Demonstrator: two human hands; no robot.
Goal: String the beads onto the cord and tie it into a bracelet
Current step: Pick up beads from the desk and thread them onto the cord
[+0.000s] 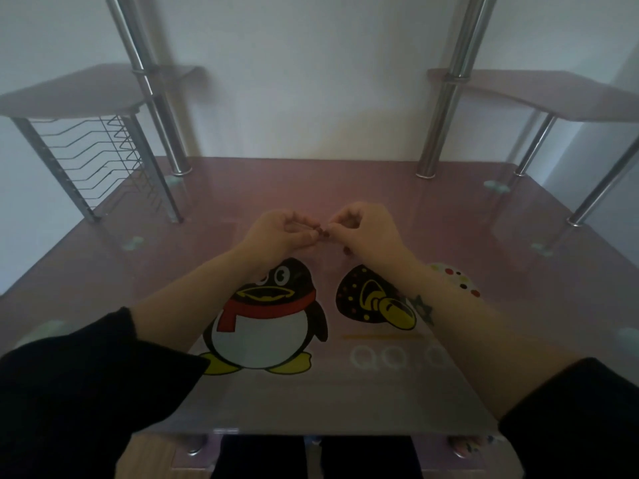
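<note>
Threading is judged the step in hand: a dark bead point(324, 232) is pinched where the fingertips of the left hand point(276, 235) and right hand point(368, 233) meet, above the middle of the table point(345, 402); the cord is too thin to be seen. A second bead point(346, 250) shows just under the right hand. Next, the cord end must be fed steadily through the hole; no bead container is shown.
</note>
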